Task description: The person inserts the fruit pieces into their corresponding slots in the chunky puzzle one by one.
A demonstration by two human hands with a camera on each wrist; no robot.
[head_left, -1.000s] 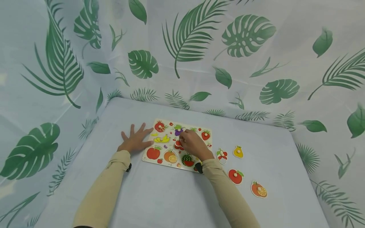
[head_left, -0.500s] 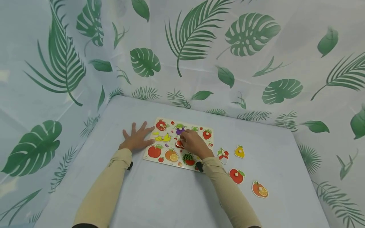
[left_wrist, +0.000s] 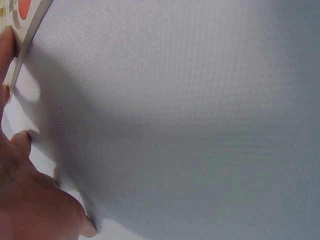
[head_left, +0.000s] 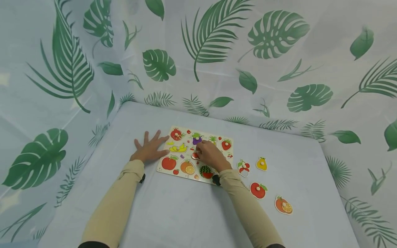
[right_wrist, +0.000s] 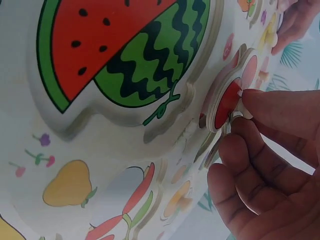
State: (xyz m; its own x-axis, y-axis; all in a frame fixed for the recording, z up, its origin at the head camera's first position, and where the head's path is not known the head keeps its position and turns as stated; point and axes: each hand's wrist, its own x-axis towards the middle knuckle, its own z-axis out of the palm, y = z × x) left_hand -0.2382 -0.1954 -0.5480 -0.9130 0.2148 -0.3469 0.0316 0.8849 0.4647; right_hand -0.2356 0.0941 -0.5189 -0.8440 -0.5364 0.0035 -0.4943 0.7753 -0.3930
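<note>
One left hand (head_left: 147,151) spread wide, touching puzzle board (head_left: 160,167) | one right hand (head_left: 212,156) pinching red piece (right_wrist: 229,104)

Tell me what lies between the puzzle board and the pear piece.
The cherry piece lies there on the table, seen in the head view.

Left grip (left_wrist: 37,200) at board (left_wrist: 30,22), fingers (left_wrist: 21,142) apart, pale shadowed cloth (left_wrist: 190,110)

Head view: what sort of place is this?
Probably an indoor, makeshift recording booth: a creased leaf-print fabric backdrop hangs behind a pale cloth-covered table, on which a fruit knob puzzle board lies.
</note>
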